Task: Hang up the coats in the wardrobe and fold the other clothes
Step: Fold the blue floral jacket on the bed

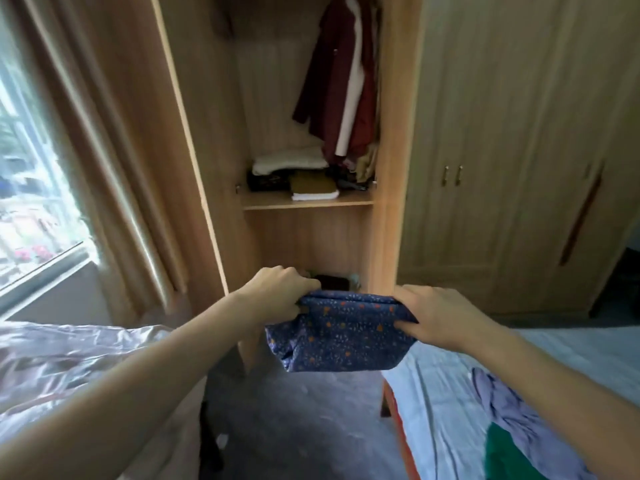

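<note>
folded blue garment point(341, 336) — soft, light, floppy | left hand point(277, 292) and right hand point(436, 313) each pinch an upper corner | support underneath — folds may slip

Wardrobe shelf point(308, 202) carries folded clothes point(294, 162); bed point(440, 410), lilac garment point(509, 410).

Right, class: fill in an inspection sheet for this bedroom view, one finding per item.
Surface: wardrobe shelf carries folded piles; a pale bed sheet lies lower right.
Job's things: folded blue patterned cloth held in front of the open wardrobe; dark red coat hangs inside.
Clutter: lilac garment and green garment lie unfolded on the sheet.
Grippers: left hand and right hand each grip one end of the cloth.
Cables: nothing seen.
Surroundings: window, curtain, closed wardrobe doors.
</note>
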Demonstrator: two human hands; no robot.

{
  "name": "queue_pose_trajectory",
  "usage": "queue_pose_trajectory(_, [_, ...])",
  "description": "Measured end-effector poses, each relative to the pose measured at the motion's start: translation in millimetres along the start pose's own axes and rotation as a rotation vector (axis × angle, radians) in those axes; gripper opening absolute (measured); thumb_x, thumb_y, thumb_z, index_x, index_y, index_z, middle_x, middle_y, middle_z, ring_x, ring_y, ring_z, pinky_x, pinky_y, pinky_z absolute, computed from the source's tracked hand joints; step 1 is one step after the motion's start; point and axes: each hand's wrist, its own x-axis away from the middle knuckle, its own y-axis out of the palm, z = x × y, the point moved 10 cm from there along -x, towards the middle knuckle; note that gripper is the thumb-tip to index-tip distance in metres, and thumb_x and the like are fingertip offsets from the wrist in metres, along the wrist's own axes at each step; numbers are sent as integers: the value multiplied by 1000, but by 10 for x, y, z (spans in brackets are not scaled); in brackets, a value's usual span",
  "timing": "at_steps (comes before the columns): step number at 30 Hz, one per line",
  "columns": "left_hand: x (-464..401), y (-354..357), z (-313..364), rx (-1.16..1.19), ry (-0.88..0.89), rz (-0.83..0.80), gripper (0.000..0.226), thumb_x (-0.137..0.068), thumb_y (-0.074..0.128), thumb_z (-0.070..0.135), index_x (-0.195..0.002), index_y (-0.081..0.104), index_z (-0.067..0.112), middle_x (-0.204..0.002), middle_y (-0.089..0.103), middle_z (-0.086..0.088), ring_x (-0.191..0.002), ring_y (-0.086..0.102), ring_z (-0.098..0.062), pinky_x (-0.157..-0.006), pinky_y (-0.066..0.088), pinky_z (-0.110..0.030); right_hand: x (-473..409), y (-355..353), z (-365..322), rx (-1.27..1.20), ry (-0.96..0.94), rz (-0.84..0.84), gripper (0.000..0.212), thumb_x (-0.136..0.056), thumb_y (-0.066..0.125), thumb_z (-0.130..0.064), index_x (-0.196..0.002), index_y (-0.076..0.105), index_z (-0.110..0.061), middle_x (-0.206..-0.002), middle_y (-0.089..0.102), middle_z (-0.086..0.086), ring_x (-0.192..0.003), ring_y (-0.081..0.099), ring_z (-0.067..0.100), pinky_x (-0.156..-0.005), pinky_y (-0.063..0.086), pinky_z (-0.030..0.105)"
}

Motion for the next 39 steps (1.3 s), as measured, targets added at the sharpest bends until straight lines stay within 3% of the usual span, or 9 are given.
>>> queue_pose_trajectory(8, [168, 220, -963, -47, -176, 66, 45, -89, 52, 27, -132, 41, 35, -110, 64, -5, -100, 63, -32, -73, 48, -39, -1002, -38, -468, 48, -101, 12, 28, -92, 53, -39, -114, 41, -28, -116, 54, -9, -107, 57, 18, -68, 39, 32])
queue_pose_trajectory(12, [-47, 343, -1302, -43, -212, 64, 43, -90, 50, 24, -131, 43, 34, -110, 63, -5, -99, 63, -32, -72, 46, -39, -1478, 105, -411, 18, -141, 5, 27, -89, 55, -41, -110, 40, -30, -111, 54, -10, -102, 59, 19, -72, 49, 37])
queue_pose_trajectory(19, [-896, 485, -1916, -14, -269, 69, 40, -90, 49, 24, -127, 43, 37, -107, 64, -2, -96, 63, -30, -70, 46, -38, -2544, 220, 86, 12, -193, 2, 25, -88, 58, -40, -104, 39, -33, -104, 54, -10, -95, 60, 18, -73, 53, 43])
queue_pose_trajectory(27, [-2125, 585, -2523, -42, -325, 53, 42, -94, 50, 28, -134, 41, 36, -110, 63, -4, -100, 63, -31, -69, 43, -37, -3814, 355, 909, 44, -223, 22, 27, -88, 58, -42, -104, 37, -34, -103, 53, -11, -96, 61, 18, -73, 53, 42])
queue_pose_trajectory(32, [-2658, 673, -2970, -71, -353, 31, 42, -94, 51, 30, -135, 41, 37, -114, 63, -4, -104, 62, -31, -72, 44, -38, -4474, 527, 1148, 43, -254, 28, 27, -89, 56, -44, -105, 37, -34, -106, 54, -11, -100, 61, 18, -70, 48, 36])
queue_pose_trajectory(39, [-3370, 987, -3660, -71, -365, -23, 45, -95, 51, 31, -138, 39, 36, -119, 62, -5, -107, 61, -32, -74, 46, -38, -5474, 818, 1399, 9, -263, 19, 26, -89, 56, -46, -103, 36, -36, -106, 54, -12, -101, 61, 18, -71, 49, 37])
